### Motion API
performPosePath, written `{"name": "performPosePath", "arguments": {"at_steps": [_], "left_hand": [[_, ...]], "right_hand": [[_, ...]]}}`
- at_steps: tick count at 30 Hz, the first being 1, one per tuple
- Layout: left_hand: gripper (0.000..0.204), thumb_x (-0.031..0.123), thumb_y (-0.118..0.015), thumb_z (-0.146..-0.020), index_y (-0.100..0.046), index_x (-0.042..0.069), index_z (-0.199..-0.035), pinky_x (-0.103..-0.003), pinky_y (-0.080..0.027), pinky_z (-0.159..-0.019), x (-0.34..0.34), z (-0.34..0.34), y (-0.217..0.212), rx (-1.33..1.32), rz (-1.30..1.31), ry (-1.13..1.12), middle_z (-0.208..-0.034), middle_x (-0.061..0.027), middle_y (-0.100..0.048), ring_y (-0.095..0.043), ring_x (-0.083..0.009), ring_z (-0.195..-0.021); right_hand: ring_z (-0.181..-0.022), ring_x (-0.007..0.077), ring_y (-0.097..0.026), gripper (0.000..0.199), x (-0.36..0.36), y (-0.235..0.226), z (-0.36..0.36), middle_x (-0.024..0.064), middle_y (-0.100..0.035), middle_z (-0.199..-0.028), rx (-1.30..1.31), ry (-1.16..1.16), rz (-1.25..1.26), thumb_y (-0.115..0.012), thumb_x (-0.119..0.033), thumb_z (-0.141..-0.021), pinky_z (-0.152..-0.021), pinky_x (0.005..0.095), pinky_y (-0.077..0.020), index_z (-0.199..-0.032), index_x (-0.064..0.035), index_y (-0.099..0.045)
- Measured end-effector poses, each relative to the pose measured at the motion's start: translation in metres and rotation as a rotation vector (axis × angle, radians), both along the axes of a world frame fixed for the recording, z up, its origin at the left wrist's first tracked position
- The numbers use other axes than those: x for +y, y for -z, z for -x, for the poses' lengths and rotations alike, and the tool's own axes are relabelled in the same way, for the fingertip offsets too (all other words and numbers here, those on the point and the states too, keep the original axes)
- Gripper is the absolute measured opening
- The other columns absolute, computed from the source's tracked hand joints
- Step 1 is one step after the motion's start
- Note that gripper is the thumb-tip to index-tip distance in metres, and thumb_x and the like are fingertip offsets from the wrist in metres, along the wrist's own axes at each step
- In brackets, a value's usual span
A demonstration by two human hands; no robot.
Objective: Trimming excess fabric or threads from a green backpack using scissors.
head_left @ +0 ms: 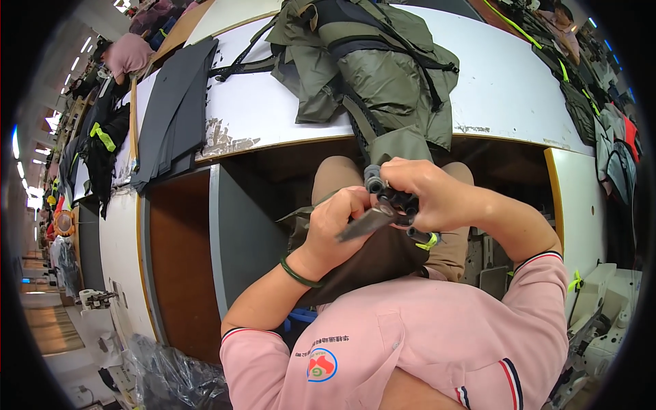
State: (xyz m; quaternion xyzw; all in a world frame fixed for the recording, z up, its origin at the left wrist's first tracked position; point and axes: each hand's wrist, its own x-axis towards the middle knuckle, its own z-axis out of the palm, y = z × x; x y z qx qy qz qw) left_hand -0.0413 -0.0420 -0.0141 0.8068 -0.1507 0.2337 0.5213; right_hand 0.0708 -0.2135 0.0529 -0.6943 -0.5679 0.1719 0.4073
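Note:
Over my lap, my right hand (432, 195) is closed around a dark tool-like object (391, 199) with several round, tube-like ends. Its exact kind I cannot make out. A flat grey blade-like piece (369, 224), blurred, juts from it toward my left hand. A dark rod end (418, 236) with a yellow-green ribbon (430, 242) tied on hangs below my right hand. My left hand (335, 222), closed with fingertips pressed together, meets the object from the left; its grip is partly hidden. An olive-green backpack (383, 85) with black straps lies just beyond, one flap hanging toward my hands.
The white table (506, 89) has a chipped front edge. Dark grey flat sheets (176, 102) overhang it at left, beside open compartments (179, 253). Dark cloth (362, 270) covers part of my lap. Machine parts (605, 314) stand at right, clear plastic (174, 376) lower left. A person (128, 56) works far left.

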Motion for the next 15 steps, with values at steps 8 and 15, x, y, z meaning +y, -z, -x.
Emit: {"name": "performPosePath", "arguments": {"at_steps": [8,15], "left_hand": [[0.037,-0.004,-0.078,-0.072,-0.044,0.005,-0.084,-0.037,-0.057,-0.083,0.007,-0.005,0.010,-0.059,0.063,0.029,-0.084,-0.0106,-0.067,-0.069,-0.0299,-0.086],[0.038,-0.005,-0.078,-0.071,-0.043,0.005,-0.084,-0.036,-0.057,-0.080,0.004,-0.006,0.008,-0.059,0.063,0.039,-0.084,-0.0094,-0.067,-0.069,-0.0301,-0.086]], "right_hand": [[-0.070,0.0275,-0.053,0.032,-0.050,-0.005,-0.007,0.0089,-0.053,-0.074,0.204,0.176,0.052,-0.084,-0.011,-0.071,-0.062,0.0331,-0.0419,-0.086,-0.0020,-0.058],[-0.071,0.0272,-0.055,0.039,-0.079,-0.013,-0.031,0.0064,-0.053,-0.073,-0.695,0.251,0.180,-0.084,-0.020,-0.059,-0.073,0.0383,-0.0428,-0.077,-0.0057,-0.053]]}}
